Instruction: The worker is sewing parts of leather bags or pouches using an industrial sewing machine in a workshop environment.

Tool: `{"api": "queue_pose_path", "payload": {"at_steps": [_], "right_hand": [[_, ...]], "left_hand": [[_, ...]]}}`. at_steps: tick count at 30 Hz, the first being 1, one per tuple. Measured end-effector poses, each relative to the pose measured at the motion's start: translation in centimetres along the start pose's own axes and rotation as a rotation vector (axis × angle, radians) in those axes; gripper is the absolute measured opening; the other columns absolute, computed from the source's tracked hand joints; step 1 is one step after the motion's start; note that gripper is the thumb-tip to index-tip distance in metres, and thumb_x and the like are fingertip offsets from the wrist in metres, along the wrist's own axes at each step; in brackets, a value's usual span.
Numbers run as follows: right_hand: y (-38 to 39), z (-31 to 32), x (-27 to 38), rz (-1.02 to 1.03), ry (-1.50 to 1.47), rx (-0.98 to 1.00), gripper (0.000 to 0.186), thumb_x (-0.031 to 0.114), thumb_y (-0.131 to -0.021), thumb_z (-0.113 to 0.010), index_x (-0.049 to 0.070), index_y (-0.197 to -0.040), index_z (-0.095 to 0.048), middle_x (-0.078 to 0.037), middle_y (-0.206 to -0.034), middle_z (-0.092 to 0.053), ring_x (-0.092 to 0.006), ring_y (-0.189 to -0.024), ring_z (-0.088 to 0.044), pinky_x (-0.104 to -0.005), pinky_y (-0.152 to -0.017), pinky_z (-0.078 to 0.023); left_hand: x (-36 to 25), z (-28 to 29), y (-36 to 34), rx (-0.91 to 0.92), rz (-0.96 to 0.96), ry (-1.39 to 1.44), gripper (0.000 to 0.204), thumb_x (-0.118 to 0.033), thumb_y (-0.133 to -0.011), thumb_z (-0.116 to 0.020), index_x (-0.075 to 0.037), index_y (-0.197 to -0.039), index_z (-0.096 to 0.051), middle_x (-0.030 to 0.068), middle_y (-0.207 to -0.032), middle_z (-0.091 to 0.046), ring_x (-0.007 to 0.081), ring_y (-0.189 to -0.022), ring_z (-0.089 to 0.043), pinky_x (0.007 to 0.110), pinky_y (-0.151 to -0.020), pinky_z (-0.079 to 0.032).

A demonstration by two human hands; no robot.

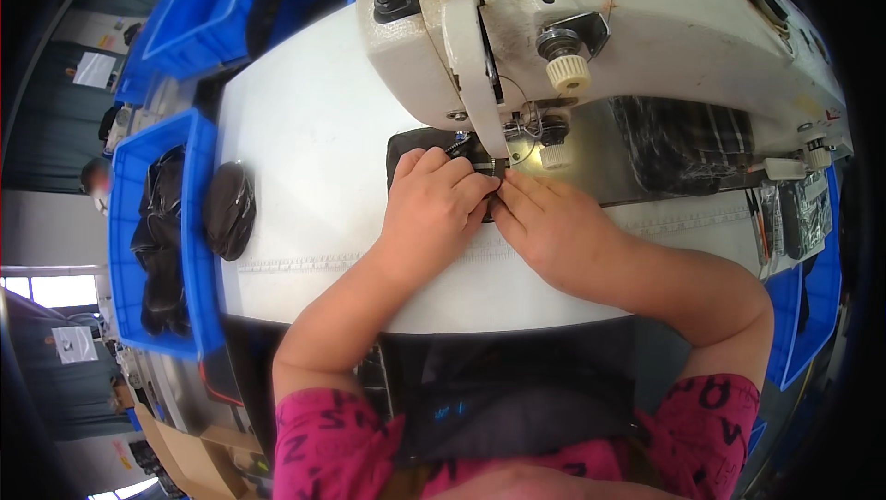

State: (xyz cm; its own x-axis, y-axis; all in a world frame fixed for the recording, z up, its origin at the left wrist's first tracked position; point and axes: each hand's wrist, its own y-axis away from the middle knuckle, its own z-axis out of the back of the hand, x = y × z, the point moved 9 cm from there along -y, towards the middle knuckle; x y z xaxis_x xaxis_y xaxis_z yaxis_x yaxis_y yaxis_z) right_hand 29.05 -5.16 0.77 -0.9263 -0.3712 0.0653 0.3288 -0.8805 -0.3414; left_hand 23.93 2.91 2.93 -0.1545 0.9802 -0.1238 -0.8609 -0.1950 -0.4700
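Dark fabric (403, 146) at sewing machine (646, 48).
Left hand (430, 208) grasps fabric; right hand (565, 234) just beside, fingers bunched, grip hard to tell.

There are two bare hands, one left (434, 200) and one right (558, 232), with one dark cloth piece (409, 144), one sewing machine (646, 29) and one white table (295, 186). Three cream knobs (568, 74), one checked bundle (688, 145), one dark bundle (229, 209) and at least four blue bins (204, 269) show.
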Motion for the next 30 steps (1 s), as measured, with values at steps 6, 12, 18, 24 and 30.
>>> {"api": "queue_pose_path", "payload": {"at_steps": [6,12,18,24,30], "right_hand": [[0.3,0.9,1.7,0.103,0.089,-0.051,0.034,0.011,-0.083,-0.064,-0.011,-0.108,-0.068,-0.027,-0.105,-0.07,-0.0378,-0.106,-0.07,-0.0402,-0.086,-0.056],[0.2,0.8,2.0,0.133,0.059,-0.065,0.033,0.01,-0.079,-0.065,-0.013,-0.103,-0.068,-0.028,-0.105,-0.07,-0.0366,-0.099,-0.07,-0.0388,-0.083,-0.056],[0.2,1.1,1.9,0.131,0.04,-0.055,0.032,0.01,-0.079,-0.065,-0.012,-0.102,-0.069,-0.028,-0.105,-0.07,-0.0371,-0.103,-0.07,-0.0393,-0.083,-0.056],[0.3,0.9,1.8,0.123,0.04,-0.005,0.033,0.011,-0.079,-0.064,-0.011,-0.103,-0.069,-0.029,-0.11,-0.071,-0.0373,-0.106,-0.07,-0.0396,-0.085,-0.056],[0.2,1.0,1.6,0.104,0.023,-0.002,0.032,0.01,-0.078,-0.065,-0.01,-0.102,-0.069,-0.028,-0.108,-0.071,-0.0364,-0.104,-0.07,-0.0401,-0.086,-0.056]], "left_hand": [[0.4,-0.9,0.3,0.085,0.036,0.089,0.024,-0.01,-0.072,-0.078,-0.013,-0.096,-0.077,-0.001,-0.082,-0.06,0.0205,-0.081,-0.055,0.035,-0.082,-0.044],[0.1,-0.5,0.1,0.058,-0.006,0.125,0.031,-0.007,-0.067,-0.08,-0.012,-0.097,-0.078,-0.0001,-0.083,-0.063,0.0242,-0.086,-0.06,0.038,-0.083,-0.048],[0.3,-0.4,0.0,0.063,0.004,0.186,0.023,-0.009,-0.075,-0.077,-0.009,-0.098,-0.077,-0.0009,-0.089,-0.063,0.0216,-0.086,-0.056,0.036,-0.084,-0.044],[-0.1,-0.9,0.4,0.123,0.034,0.201,0.03,-0.003,-0.071,-0.079,-0.006,-0.101,-0.077,0.003,-0.102,-0.07,0.0235,-0.094,-0.065,0.036,-0.086,-0.051],[-0.1,-1.0,0.4,0.109,0.034,0.204,0.029,-0.003,-0.073,-0.078,-0.006,-0.102,-0.077,0.0029,-0.101,-0.07,0.0222,-0.091,-0.065,0.035,-0.082,-0.051]]}}
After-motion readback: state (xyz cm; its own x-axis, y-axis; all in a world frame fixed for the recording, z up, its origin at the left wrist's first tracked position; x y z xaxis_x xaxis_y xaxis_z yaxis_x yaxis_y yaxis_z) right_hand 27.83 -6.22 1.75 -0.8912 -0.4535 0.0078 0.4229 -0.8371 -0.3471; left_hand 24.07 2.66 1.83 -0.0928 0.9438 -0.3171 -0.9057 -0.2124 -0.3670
